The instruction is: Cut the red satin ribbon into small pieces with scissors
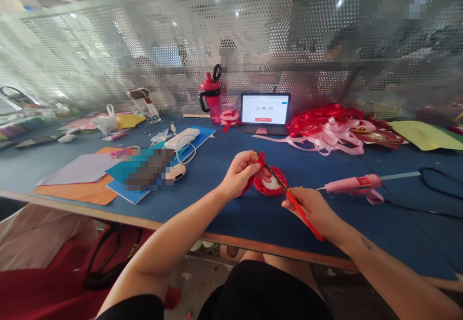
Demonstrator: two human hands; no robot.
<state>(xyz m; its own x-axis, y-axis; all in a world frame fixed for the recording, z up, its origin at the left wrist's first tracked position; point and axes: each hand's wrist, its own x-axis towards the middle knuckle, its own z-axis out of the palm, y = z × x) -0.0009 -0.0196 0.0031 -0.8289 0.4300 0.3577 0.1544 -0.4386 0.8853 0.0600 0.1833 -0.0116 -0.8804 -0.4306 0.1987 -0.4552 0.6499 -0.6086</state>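
My left hand [243,171] pinches a red ribbon [261,159], part of which hangs below the fingers. In my right hand [311,210] is a pair of tweezers or slim scissors with red handles [303,214]; I cannot tell which. Its dark tip reaches up and left to the ribbon at my left fingertips. Below and behind the tool, a round piece with a white centre and a ruffled red border [265,189] lies on the blue table [217,214]. My left fingers partly cover its upper left side.
A pink glue gun [352,184] lies at the right with a black cord. Red and pink ribbons [325,127] are heaped behind it. A tablet [265,110] and a pink bottle [211,99] stand at the back. Coloured sheets [77,175] and a mouse [176,172] are at the left.
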